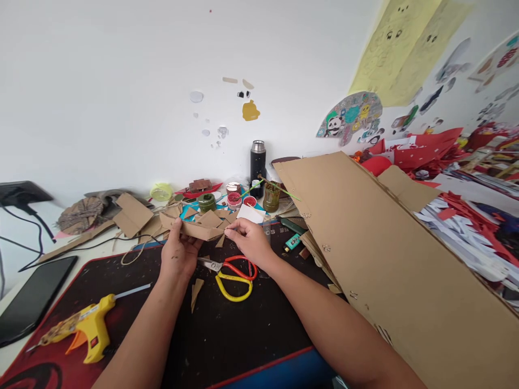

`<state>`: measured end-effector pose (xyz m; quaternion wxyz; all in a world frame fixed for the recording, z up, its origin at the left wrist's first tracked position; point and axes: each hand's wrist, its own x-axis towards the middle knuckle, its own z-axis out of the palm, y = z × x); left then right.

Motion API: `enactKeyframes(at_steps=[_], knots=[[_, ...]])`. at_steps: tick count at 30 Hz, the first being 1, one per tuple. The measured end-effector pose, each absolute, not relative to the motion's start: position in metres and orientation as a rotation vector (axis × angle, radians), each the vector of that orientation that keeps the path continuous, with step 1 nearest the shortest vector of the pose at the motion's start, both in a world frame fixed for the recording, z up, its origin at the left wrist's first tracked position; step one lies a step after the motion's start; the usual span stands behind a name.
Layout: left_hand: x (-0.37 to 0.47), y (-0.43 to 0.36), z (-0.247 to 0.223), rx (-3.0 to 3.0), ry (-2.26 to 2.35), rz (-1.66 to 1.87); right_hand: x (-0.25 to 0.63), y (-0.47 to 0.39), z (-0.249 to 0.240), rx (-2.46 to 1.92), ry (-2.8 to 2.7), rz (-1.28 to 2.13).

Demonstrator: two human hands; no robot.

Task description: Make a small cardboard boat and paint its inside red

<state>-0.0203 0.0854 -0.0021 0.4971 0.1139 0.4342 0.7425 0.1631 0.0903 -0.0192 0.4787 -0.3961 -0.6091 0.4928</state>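
Note:
A small folded cardboard piece [203,231] is held up over the back of the dark mat [243,346]. My left hand [180,251] grips its left end, thumb on top and fingers beneath. At its right end, my right hand [248,237] pinches with thumb and forefinger closed at the tip of the piece. Scissors [235,278] with one red and one yellow handle lie on the mat just below my hands, blades pointing left. A thin cardboard scrap [197,294] rests beside them.
A yellow glue gun [91,327] and a black phone [34,297] lie at the left. Paint jars [206,202], cardboard scraps [132,215] and a black flask [258,162] stand or lie behind. A large cardboard sheet [389,248] leans at the right.

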Motion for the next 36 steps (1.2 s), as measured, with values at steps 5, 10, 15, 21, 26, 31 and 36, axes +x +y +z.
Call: enactKeyframes(at_steps=[5, 10, 15, 21, 26, 31, 36], knots=[[-0.021, 0.086, -0.002, 0.257, 1.066, 1.797, 0.162, 0.089, -0.018, -0.958, -1.474, 1.202], [-0.021, 0.085, 0.003, 0.276, 1.019, 1.837, 0.161, 0.088, -0.015, -0.902, -1.386, 1.366], [-0.018, 0.081, 0.012, 0.324, 0.945, 1.81, 0.163, 0.09, -0.011, -0.895, -1.271, 1.448], [-0.016, 0.077, 0.01, 0.362, 1.02, 1.56, 0.162, 0.09, -0.011, -0.942, -1.272, 1.491], [-0.01, 0.076, 0.009, 0.346, 1.037, 1.459, 0.16, 0.088, -0.013, -0.946, -1.316, 1.515], [0.0, 0.074, 0.013, 0.31, 1.092, 1.389, 0.159, 0.088, -0.014, -0.952, -1.314, 1.526], [0.004, 0.072, 0.009, 0.333, 1.104, 1.364, 0.159, 0.088, -0.012, -0.943, -1.306, 1.517]])
